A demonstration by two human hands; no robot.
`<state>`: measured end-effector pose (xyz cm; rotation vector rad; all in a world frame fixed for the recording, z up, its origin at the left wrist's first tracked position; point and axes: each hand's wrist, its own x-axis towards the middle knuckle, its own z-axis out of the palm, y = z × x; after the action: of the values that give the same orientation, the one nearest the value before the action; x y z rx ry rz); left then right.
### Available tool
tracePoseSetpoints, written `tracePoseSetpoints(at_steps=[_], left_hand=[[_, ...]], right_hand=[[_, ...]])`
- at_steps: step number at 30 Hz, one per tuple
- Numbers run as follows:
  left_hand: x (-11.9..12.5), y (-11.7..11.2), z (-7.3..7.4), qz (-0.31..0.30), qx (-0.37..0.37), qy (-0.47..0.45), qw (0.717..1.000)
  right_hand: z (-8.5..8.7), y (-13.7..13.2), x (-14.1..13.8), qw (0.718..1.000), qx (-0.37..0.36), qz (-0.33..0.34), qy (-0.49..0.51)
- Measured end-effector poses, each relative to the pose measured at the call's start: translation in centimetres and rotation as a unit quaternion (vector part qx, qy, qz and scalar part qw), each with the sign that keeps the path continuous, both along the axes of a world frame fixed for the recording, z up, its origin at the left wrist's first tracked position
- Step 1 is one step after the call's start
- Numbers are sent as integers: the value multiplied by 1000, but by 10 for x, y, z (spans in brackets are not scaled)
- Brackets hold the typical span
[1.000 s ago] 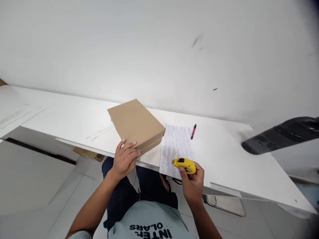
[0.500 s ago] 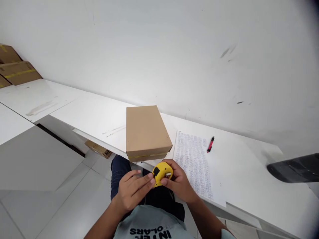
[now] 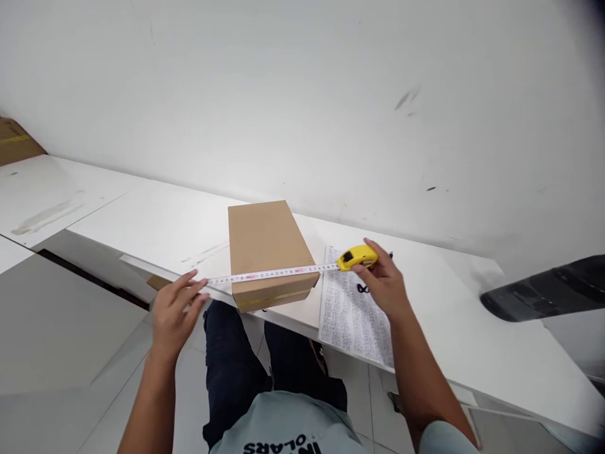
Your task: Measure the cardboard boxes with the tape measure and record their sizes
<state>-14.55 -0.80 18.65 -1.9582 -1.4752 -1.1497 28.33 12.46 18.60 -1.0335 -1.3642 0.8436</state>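
Observation:
A closed brown cardboard box (image 3: 265, 243) stands near the front edge of a white table (image 3: 155, 221). My right hand (image 3: 384, 285) grips a yellow tape measure (image 3: 358, 256) just right of the box. Its white tape blade (image 3: 271, 273) runs left across the box's near top edge. My left hand (image 3: 174, 313) pinches the blade's free end, left of the box and out past the table's edge. A sheet of paper covered in writing (image 3: 352, 309) lies under my right hand.
A dark object (image 3: 543, 291) juts in from the right edge, over the table. More cardboard boxes (image 3: 14, 140) sit at the far left, and another brown box (image 3: 158, 282) shows under the table. A white wall rises right behind the table.
Half a second ago both hands held the tape measure together in front of the box. Since then they have drawn apart, pulling the tape out across the box. A second ago my left hand was on the box.

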Motion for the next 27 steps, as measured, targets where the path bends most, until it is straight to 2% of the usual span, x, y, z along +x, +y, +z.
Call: tracePoseSetpoints(at_steps=[2, 3, 7, 12, 15, 18, 21, 23, 27], left_hand=[[20, 1, 6, -58, -39, 54, 996], [31, 1, 8, -69, -47, 66, 994], [59, 5, 8, -22, -35, 46, 998], [50, 2, 10, -8, 7, 60, 998], [40, -15, 19, 6, 53, 61, 997], [45, -38, 27, 23, 80, 19, 996], [72, -52, 30, -30, 47, 41, 998], [97, -51, 27, -85, 23, 62, 994], [135, -38, 9, -138, -11, 31, 990]], right_hand=[[0, -4, -11, 999, -7, 41, -29], [0, -6, -16, 997, -10, 58, -41], [1, -8, -24, 995, -11, 82, -50], [3, -5, -17, 996, -13, 66, -62], [6, -11, -5, 998, -16, 41, -34], [6, -30, 1, 999, -24, 24, 12], [1, -57, -7, 997, -44, 56, 33], [-3, -74, -19, 993, -69, 90, 21], [-12, -96, -43, 985, -113, 126, 15]])
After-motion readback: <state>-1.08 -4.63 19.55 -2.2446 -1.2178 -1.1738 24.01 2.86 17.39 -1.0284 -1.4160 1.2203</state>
